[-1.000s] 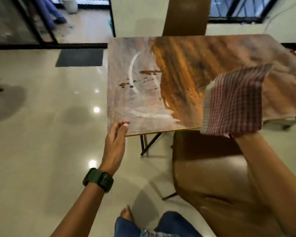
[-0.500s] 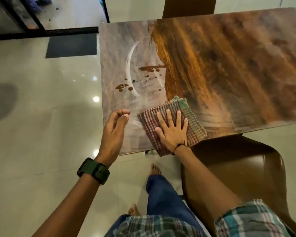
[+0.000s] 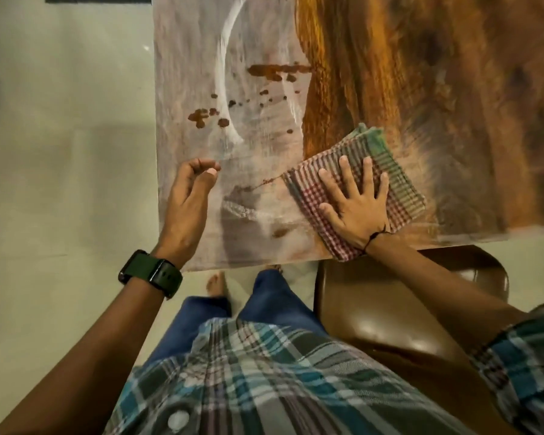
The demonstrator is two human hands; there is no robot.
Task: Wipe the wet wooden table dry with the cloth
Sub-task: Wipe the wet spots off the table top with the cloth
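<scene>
The wooden table (image 3: 453,89) fills the upper part of the view; its left half looks pale and streaked with dark drops (image 3: 201,116), its right half is darker orange-brown. A folded checked cloth (image 3: 402,189), red, white and green, lies near the table's front edge. My right hand (image 3: 355,202) presses flat on the cloth with fingers spread. My left hand (image 3: 189,202) hovers over the table's front left corner, fingers loosely curled, holding nothing. A dark watch sits on my left wrist.
A brown chair seat (image 3: 390,309) stands under the table's front edge, to the right of my legs. My bare foot (image 3: 215,282) rests on the pale glossy floor (image 3: 60,183), which stretches out to the left of the table.
One second ago my right hand held the cloth up in the air; it then came down onto the table near the front edge and has since slid to the right. I have leaned closer.
</scene>
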